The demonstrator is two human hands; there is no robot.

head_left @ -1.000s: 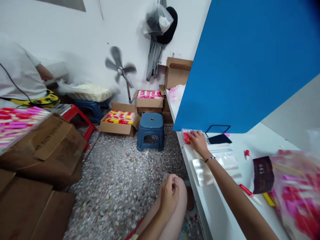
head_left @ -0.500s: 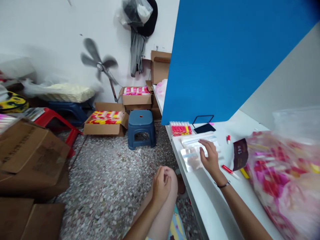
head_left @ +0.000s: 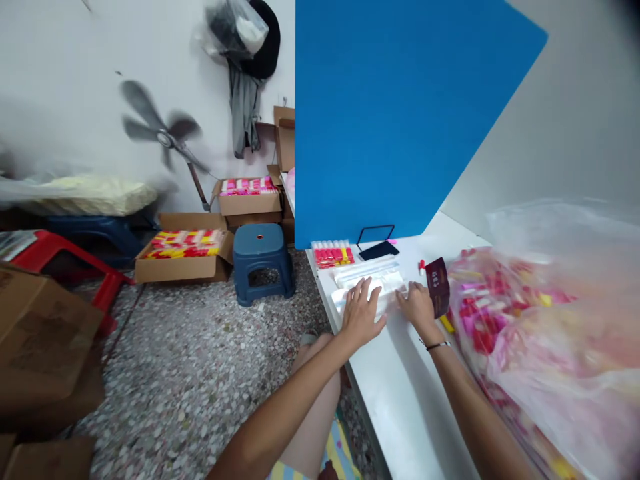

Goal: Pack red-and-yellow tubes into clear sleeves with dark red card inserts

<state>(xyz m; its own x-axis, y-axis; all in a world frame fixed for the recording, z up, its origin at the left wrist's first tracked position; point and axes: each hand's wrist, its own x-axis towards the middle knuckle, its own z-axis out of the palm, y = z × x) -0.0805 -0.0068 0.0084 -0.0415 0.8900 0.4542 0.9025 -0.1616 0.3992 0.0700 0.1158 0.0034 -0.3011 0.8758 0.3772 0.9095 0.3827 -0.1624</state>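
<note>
A stack of clear plastic bags (head_left: 341,300) lies flat near the left edge of the white table. My left hand (head_left: 361,313) rests on the top bag, fingers spread and palm down. At the right end of that bag is my right hand (head_left: 419,310), its fingers curled together on the bag's edge. More folded clear plastic (head_left: 367,268) lies just behind. Beyond it sits a packed row of red and yellow markers with whitish ends (head_left: 333,255). A dark printed card (head_left: 439,287) stands tilted beside my right hand.
A phone (head_left: 379,251) lies by a black wire stand (head_left: 376,230). One small red-and-white piece (head_left: 422,267) is near the card. A big clear sack of coloured pieces (head_left: 500,320) fills the table's right side. A blue panel (head_left: 390,120) rises behind; a blue stool (head_left: 260,243) stands left.
My left hand has come from my knee onto the plastic bags. My right hand has moved to the bag's right end, its fingers now curled. The view has turned right.
</note>
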